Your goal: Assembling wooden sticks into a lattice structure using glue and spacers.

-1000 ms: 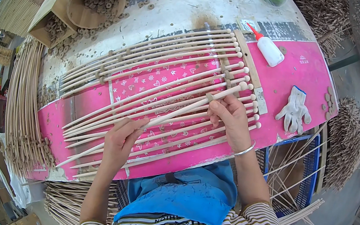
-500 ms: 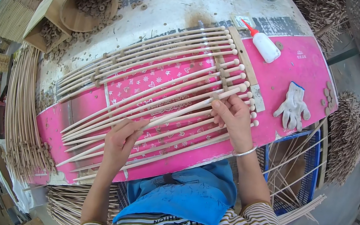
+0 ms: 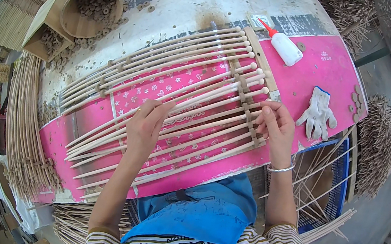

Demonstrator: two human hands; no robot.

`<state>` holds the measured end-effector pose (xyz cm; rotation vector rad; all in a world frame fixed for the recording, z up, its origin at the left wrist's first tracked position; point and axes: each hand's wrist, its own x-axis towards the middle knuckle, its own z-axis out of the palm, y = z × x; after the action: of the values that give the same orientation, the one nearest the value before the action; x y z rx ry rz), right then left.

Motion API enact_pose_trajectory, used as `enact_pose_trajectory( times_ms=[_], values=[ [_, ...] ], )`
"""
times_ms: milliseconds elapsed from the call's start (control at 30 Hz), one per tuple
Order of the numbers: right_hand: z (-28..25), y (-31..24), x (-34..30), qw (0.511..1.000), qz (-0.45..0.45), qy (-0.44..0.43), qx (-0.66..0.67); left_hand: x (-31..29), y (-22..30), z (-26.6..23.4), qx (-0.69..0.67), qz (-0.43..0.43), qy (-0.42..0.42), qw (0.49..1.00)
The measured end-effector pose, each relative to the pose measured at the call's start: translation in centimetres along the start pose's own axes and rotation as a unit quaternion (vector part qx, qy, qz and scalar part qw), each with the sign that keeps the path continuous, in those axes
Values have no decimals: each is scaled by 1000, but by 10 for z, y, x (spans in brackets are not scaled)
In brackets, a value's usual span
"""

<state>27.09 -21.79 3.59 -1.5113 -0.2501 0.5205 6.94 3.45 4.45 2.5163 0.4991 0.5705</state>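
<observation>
Several pale wooden rods with round ball ends [image 3: 222, 87] lie side by side on the pink-covered table, resting in a notched wooden strip [image 3: 247, 97] near their ball ends. My left hand [image 3: 145, 123] is closed, its fingertips pinching one of these rods around mid-length. At the strip's lower end is my right hand [image 3: 278, 128], with thumb and fingers brought together. What they hold, if anything, is hidden, and the hand covers the area where the nearest rods' ball ends lie. Farther back, another group of ball-ended rods [image 3: 188, 42] rests across wooden supports.
A white bottle with red nozzle [image 3: 286, 49] and a white glove [image 3: 317, 115] lie right. Small brown discs spill from a wooden tub [image 3: 79, 23] at far left. Bundled rods [image 3: 28, 119] stand along the left edge. A blue crate [image 3: 338, 173] sits below the table's right side.
The rod my hands held above the others now lies lower, among the rods at the strip. My right hand has left its ball end, moving right and nearer; my left hand has moved farther away.
</observation>
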Motion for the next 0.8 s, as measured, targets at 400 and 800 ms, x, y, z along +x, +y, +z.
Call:
enact_pose_trajectory(
  times_ms=[400, 800],
  values=[
    [-8, 8, 3, 1000, 4, -8, 17, 1, -9, 18, 66, 42, -2, 997],
    [-7, 12, 3, 999, 9, -25, 20, 0, -12, 24, 163, 94, -5, 982]
  ],
)
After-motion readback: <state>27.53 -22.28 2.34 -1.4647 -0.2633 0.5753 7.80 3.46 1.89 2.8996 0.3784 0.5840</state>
